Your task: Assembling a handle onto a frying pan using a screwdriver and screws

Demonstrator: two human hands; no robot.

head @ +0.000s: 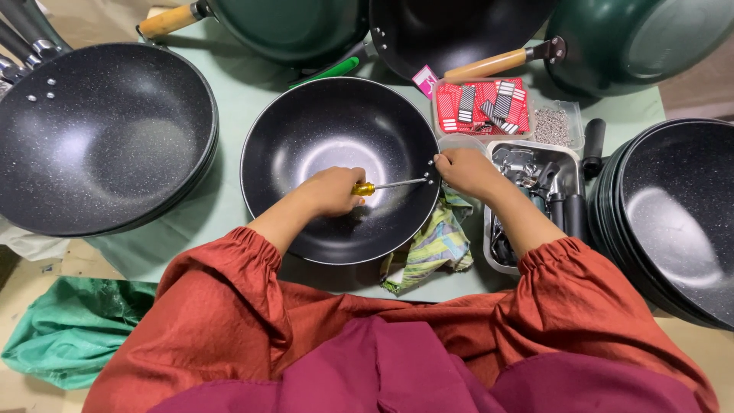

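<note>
A black speckled wok (321, 138) sits in the middle of the green-covered table. My left hand (333, 191) is inside it, gripping a screwdriver (386, 185) with a yellow handle whose metal shaft points right toward the wok's rim. My right hand (466, 172) pinches that rim where the screwdriver tip meets it, just at the two rivet holes. What the fingers of the right hand pinch is hidden.
A stack of black woks (99, 138) lies left, another stack (673, 222) right. Green pans with wooden handles (489, 65) line the back. A metal tray of parts (527, 191), a box of red packets (482, 107), small screws (552, 126) and a striped cloth (436, 248) sit right of the wok.
</note>
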